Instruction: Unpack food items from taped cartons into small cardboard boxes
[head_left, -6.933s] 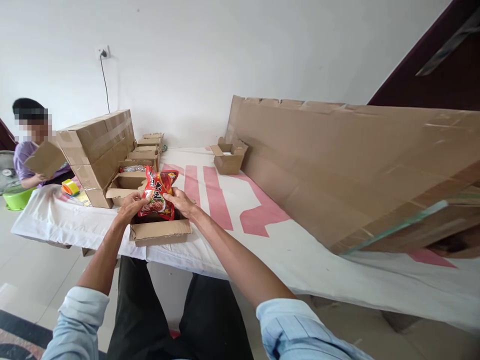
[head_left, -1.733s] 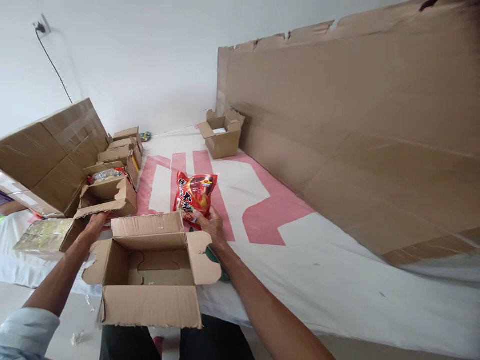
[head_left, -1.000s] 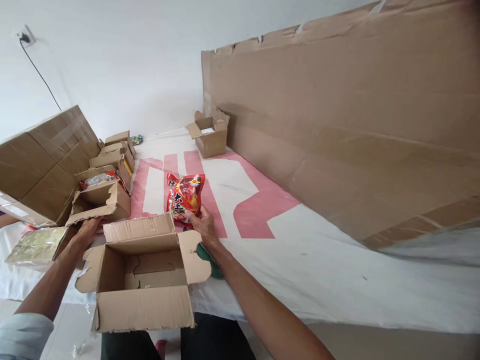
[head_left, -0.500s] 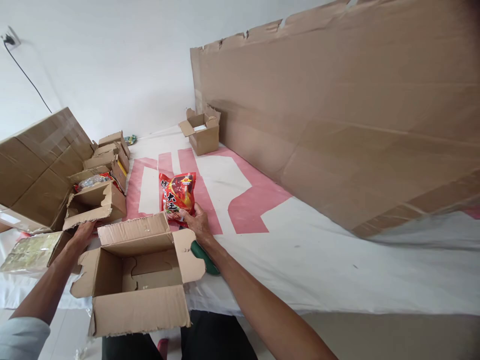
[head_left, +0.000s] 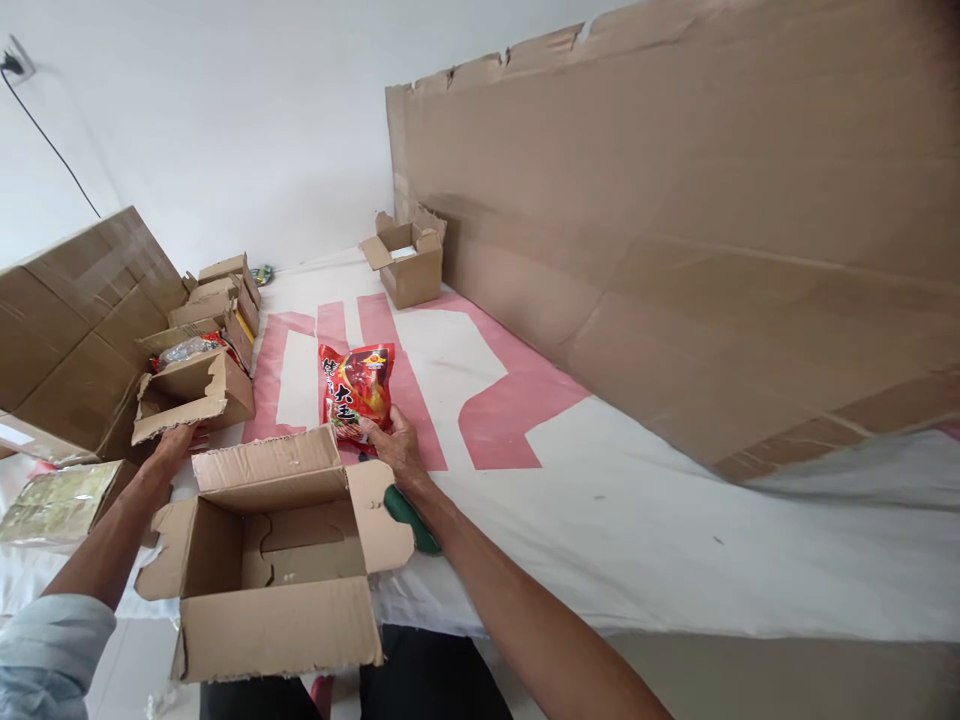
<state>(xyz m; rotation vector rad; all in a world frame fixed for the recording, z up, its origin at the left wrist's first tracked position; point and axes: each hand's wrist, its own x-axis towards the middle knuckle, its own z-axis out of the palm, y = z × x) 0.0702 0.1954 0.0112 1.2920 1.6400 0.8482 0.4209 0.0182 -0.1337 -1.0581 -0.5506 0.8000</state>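
My right hand (head_left: pixel 397 442) is closed on the lower right corner of a shiny red food packet (head_left: pixel 358 385) with large dark lettering, just beyond an open cardboard box. That near box (head_left: pixel 281 625) stands at the table's front edge with its flaps spread, and some of its inside floor shows. On the left, my left hand (head_left: pixel 174 450) is at the lower front edge of a smaller open cardboard box (head_left: pixel 236 392), its fingers curled against the edge and partly hidden. A dark green object (head_left: pixel 412 520) lies under my right wrist, partly covered by the near box's flap.
More small boxes (head_left: pixel 214 305) line the left side, one holding plastic-wrapped packets (head_left: pixel 191 350). Behind them leans a large carton (head_left: pixel 82 330). A taped box (head_left: pixel 64 505) lies front left. An open box (head_left: pixel 416 275) stands at the back against a tall cardboard panel (head_left: pixel 660 230).
My left hand has moved slightly up and forward, and the smaller box's front edge has shifted with it. My right hand and the red packet have barely moved.
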